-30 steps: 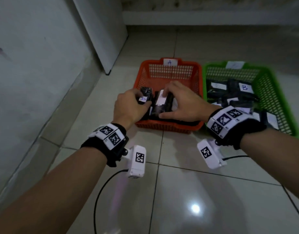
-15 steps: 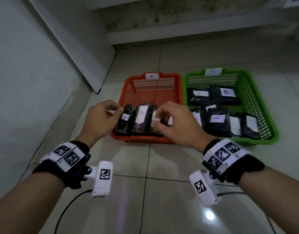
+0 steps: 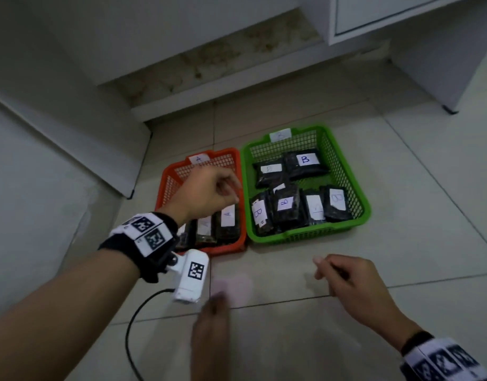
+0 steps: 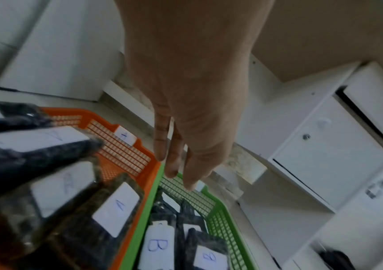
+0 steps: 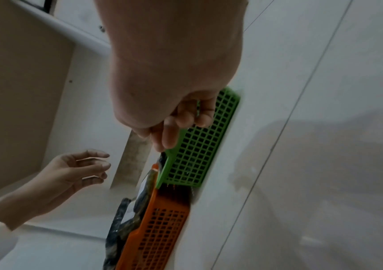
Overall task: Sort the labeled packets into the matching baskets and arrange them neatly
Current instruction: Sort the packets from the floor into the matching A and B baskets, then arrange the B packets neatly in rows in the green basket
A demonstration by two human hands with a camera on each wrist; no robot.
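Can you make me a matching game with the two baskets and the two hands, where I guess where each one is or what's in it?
Things:
1. orange basket
2. green basket
3. left hand
4. right hand

Places:
a. above the bare floor tiles, nearer the person than the baskets, holding nothing
b. holds packets marked B
c. above the orange basket, holding nothing
d. holds packets marked A

Pairs: 1-d, 2-b, 3-c, 4-a
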